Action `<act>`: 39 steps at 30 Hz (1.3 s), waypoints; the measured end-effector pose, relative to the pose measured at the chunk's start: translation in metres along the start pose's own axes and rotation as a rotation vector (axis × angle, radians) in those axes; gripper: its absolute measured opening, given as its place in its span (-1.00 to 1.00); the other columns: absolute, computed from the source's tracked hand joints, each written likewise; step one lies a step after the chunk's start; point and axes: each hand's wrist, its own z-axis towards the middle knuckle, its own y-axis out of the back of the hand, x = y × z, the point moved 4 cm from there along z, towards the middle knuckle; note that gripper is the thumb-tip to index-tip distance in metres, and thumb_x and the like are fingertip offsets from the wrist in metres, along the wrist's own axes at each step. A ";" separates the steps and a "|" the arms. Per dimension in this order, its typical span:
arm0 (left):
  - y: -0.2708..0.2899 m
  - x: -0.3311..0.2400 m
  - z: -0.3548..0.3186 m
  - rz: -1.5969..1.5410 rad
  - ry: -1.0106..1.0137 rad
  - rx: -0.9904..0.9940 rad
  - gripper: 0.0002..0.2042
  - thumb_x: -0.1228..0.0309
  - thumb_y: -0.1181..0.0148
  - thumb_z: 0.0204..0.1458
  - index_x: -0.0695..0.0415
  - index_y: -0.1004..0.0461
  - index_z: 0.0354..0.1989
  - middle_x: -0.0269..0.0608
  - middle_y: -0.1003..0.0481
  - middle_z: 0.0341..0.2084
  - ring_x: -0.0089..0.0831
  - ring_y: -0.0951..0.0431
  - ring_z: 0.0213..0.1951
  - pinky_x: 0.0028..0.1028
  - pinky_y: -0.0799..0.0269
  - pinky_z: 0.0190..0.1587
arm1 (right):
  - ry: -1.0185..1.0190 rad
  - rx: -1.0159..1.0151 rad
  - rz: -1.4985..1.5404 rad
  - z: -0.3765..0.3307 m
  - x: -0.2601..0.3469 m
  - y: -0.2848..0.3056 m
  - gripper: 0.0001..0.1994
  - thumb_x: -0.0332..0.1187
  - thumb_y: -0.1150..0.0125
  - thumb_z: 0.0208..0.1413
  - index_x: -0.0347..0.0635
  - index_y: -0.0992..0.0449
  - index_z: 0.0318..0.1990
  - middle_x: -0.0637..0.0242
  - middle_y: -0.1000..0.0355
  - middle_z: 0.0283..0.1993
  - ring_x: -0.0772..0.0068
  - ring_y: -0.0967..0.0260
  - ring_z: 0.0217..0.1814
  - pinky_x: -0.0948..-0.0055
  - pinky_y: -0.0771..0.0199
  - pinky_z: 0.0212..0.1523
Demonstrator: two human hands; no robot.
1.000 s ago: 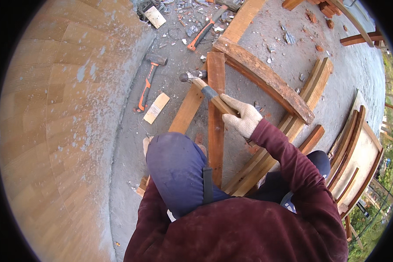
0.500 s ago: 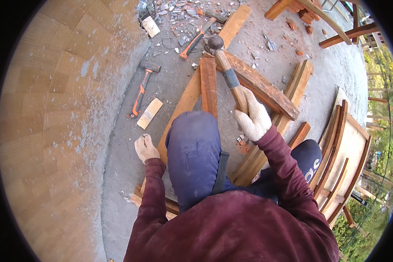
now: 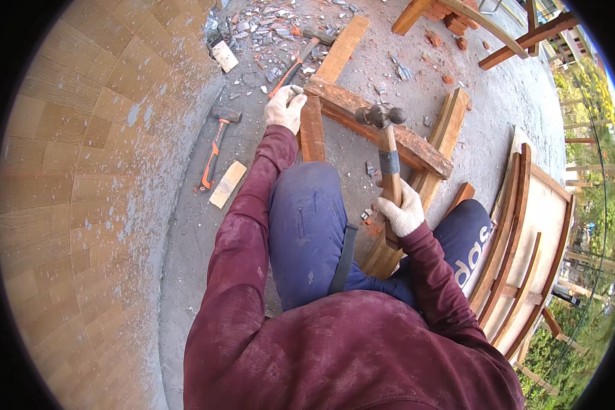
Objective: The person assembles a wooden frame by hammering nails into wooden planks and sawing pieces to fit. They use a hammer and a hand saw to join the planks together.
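A gloved right hand wraps around a hammer, whose long axis points away from the body, metal head farthest out. Left of that head, well apart from it, the gloved left hand is at the far end of a reddish board, nearer than the right to a rough beam's left end. Its thumb and fingers draw close together; whether they pinch anything is impossible to tell. A knee hides the board's near end.
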 end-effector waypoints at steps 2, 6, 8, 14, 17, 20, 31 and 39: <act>0.010 0.020 0.014 0.064 0.005 0.050 -0.90 0.54 -0.30 0.17 0.18 -0.61 -0.16 -0.40 -0.62 -0.33 -0.62 -0.54 -0.29 -0.52 -0.48 -0.17 | -0.045 -0.007 0.012 -0.012 0.020 -0.005 -0.63 -0.41 -0.27 0.10 -0.31 -0.49 0.08 0.36 -0.47 -0.32 0.57 -0.46 -0.40 0.47 -0.52 -0.33; -0.007 0.018 0.007 0.386 -0.012 0.029 -0.86 0.44 -0.33 0.16 0.10 -0.63 -0.13 -0.32 -0.64 -0.36 -0.57 -0.58 -0.29 -0.47 -0.50 -0.15 | -0.039 -0.089 0.006 -0.026 0.015 0.008 -0.68 -0.42 -0.25 0.14 -0.36 -0.48 0.03 0.33 -0.49 -0.33 0.59 -0.48 -0.35 0.46 -0.54 -0.28; -0.004 0.019 0.012 0.431 -0.053 0.041 -0.86 0.39 -0.33 0.18 0.06 -0.64 -0.11 -0.28 -0.65 -0.34 -0.52 -0.61 -0.29 -0.45 -0.51 -0.14 | 0.014 -0.105 0.034 -0.029 0.029 0.003 -0.69 -0.42 -0.25 0.16 -0.36 -0.49 0.03 0.32 -0.49 -0.33 0.60 -0.48 -0.33 0.47 -0.54 -0.27; -0.011 0.008 0.002 0.554 -0.016 0.093 -0.83 0.30 -0.33 0.18 0.02 -0.64 -0.11 -0.21 -0.67 -0.28 -0.34 -0.68 -0.25 -0.36 -0.53 -0.11 | 0.191 -0.152 -0.185 -0.004 0.060 0.002 -0.69 -0.33 -0.27 0.23 -0.33 -0.48 0.02 0.33 -0.45 -0.47 0.58 -0.43 -0.47 0.42 -0.48 -0.39; -0.007 0.017 0.005 0.568 -0.071 0.109 -0.82 0.28 -0.33 0.17 0.01 -0.65 -0.11 -0.20 -0.67 -0.25 -0.28 -0.69 -0.21 -0.34 -0.54 -0.10 | 0.166 -0.103 -0.250 0.022 0.067 -0.003 -0.64 -0.28 -0.27 0.25 -0.33 -0.46 0.08 0.21 -0.45 -0.47 0.44 -0.43 -0.48 0.32 -0.46 -0.38; -0.002 0.022 0.005 0.579 -0.172 0.102 -0.82 0.26 -0.31 0.18 0.00 -0.65 -0.11 -0.21 -0.67 -0.20 -0.22 -0.68 -0.14 -0.31 -0.54 -0.07 | 0.269 -0.066 -0.318 0.038 0.079 -0.019 -0.62 -0.26 -0.26 0.28 -0.32 -0.43 0.12 0.17 -0.47 -0.44 0.36 -0.45 -0.46 0.31 -0.47 -0.34; -0.018 0.008 -0.007 0.681 -0.312 0.082 -0.82 0.28 -0.35 0.16 0.04 -0.66 -0.13 -0.18 -0.65 -0.22 -0.17 -0.64 -0.11 -0.25 -0.53 -0.02 | 0.507 -0.088 -0.741 0.115 0.068 -0.052 -0.66 -0.23 -0.19 0.33 -0.34 -0.41 0.04 -0.02 -0.46 -0.47 -0.05 -0.55 -0.42 0.17 -0.51 -0.33; -0.005 0.020 -0.004 0.646 -0.305 0.051 -0.81 0.24 -0.38 0.09 -0.02 -0.69 -0.17 -0.30 -0.68 -0.21 -0.21 -0.64 -0.10 -0.26 -0.56 -0.03 | 0.496 -0.055 -0.680 0.095 0.101 -0.059 -0.67 -0.26 -0.20 0.30 -0.28 -0.39 0.08 -0.09 -0.54 -0.37 -0.18 -0.60 -0.28 0.10 -0.57 -0.26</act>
